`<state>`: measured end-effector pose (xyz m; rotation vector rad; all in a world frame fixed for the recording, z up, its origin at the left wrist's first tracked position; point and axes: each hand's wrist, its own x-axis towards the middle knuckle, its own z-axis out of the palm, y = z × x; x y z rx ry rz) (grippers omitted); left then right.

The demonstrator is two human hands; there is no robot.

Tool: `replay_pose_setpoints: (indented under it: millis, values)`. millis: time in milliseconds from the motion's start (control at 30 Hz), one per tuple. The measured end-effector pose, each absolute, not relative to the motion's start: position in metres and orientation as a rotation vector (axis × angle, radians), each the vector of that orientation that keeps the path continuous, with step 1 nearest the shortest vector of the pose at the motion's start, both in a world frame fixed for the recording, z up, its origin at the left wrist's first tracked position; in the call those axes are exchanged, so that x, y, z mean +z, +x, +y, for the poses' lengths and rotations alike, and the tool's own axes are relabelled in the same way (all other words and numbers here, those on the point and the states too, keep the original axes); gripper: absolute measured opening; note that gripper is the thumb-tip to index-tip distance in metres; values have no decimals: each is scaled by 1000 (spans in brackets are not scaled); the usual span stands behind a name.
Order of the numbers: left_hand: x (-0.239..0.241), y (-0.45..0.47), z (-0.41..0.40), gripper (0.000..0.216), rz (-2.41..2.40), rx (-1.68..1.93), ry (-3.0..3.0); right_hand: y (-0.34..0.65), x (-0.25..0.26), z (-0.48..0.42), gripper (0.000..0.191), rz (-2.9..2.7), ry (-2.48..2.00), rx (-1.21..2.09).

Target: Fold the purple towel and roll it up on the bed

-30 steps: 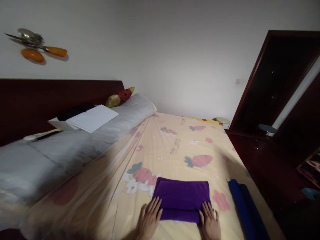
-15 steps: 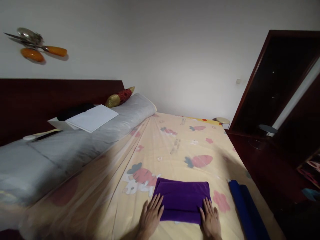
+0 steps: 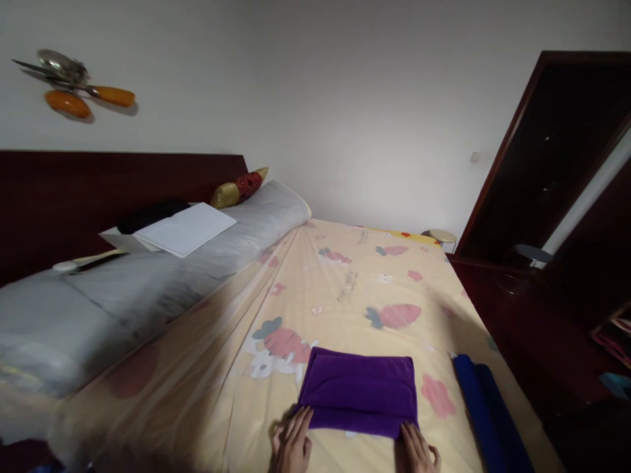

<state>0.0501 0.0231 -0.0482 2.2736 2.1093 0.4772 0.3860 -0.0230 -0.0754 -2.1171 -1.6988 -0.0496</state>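
Purple cloth (image 3: pixel 359 393), folded flat, lies just ahead of both hands: left hand (image 3: pixel 292 444) and right hand (image 3: pixel 418 450) rest open, fingers spread, at its near corners, gripping nothing. Pressing evenly along that near edge would likely keep the fold square. Beyond spreads a strawberry-print sheet (image 3: pixel 345 289); right of the grip lies a blue roll (image 3: pixel 486 410), left a grey pillow (image 3: pixel 148 282).

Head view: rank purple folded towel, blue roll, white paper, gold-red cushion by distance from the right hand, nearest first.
From the right hand:
1. purple folded towel, at its fingertips, just ahead.
2. blue roll, on its right, by the bed edge.
3. white paper, far left on the grey bedding.
4. gold-red cushion, beyond, at the headboard.
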Motion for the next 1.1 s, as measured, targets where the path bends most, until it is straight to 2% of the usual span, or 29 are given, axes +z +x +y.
replay_pose_setpoints:
  millis: [133, 233, 333, 433, 600, 800, 967, 1100]
  values:
    - [-14, 61, 47, 55, 2032, 368, 2180, 384, -26, 2, 39, -1768, -2089, 181]
    - [4, 63, 65, 51, 2021, 349, 2198, 387, 8, 19, 38, -1873, -2083, 295]
    - [9, 58, 72, 51, 2031, 271, 2168, 393, 18, 22, 38, -1905, -2074, 339]
    - [7, 50, 67, 51, 2043, 131, 2096, 399, 12, 12, 34, -1958, -2067, 409]
    - [4, 75, 48, 58, 2081, 102, 2096, 377, -8, 3, 41, -1884, -2163, 348]
    - [-15, 138, 34, 61, 1639, 262, 2470, 305, -65, 14, 48, -1954, -1690, 441]
    - [-32, 79, 36, 53, 1697, 433, 2664, 368, -87, 7, 58, -1996, -1896, 274]
    - [-35, 38, 39, 45, 1915, 423, 2504, 419, -81, 2, 55, -1906, -2067, 191]
